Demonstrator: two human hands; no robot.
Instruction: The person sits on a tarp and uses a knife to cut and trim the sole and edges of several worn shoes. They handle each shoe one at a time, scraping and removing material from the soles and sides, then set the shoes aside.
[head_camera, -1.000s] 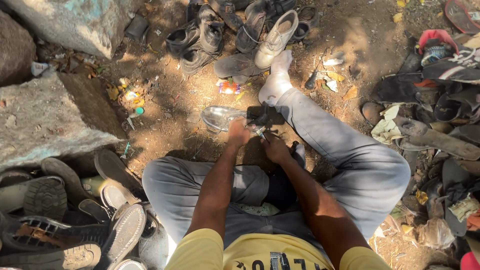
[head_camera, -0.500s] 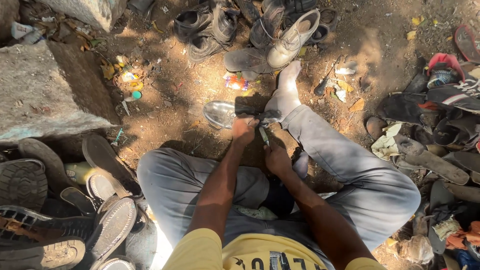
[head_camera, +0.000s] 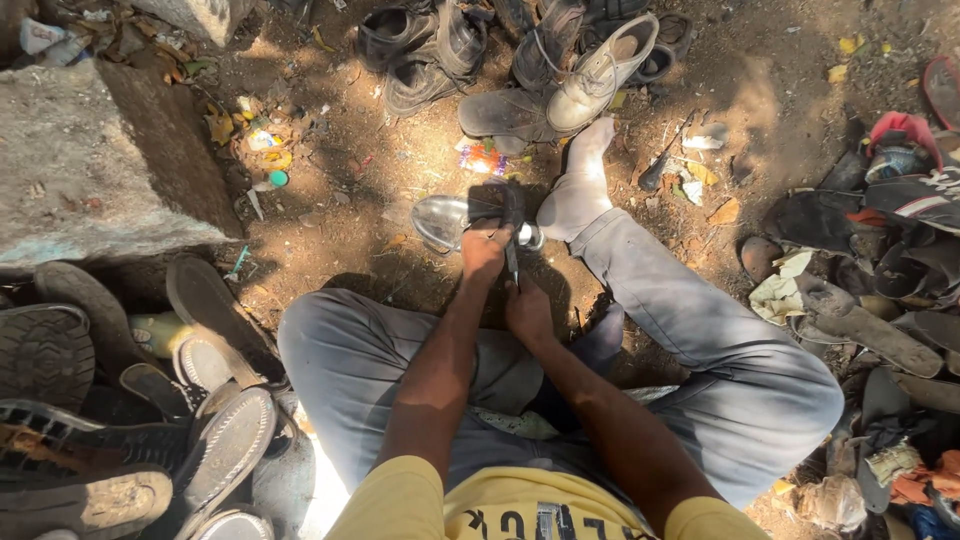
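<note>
I sit on dirt ground in grey trousers, right leg stretched out with a grey sock (head_camera: 578, 190). In front of me stands a shiny metal shoe last (head_camera: 445, 220) with a dark strap (head_camera: 502, 205) laid across it. My left hand (head_camera: 484, 250) grips the strap at the last. Just below it, my right hand (head_camera: 527, 312) is closed on a thin dark tool (head_camera: 514, 268) whose upper end reaches up to the strap.
Worn shoe soles (head_camera: 215, 330) pile at my left. A concrete block (head_camera: 95, 165) lies at upper left. Boots and shoes (head_camera: 590, 75) stand beyond my foot. More sandals and scraps (head_camera: 880, 260) heap on the right. Litter (head_camera: 262, 140) dots the dirt.
The view has shifted slightly down and left. My hands stay at the last, the right one now a little lower along the tool.
</note>
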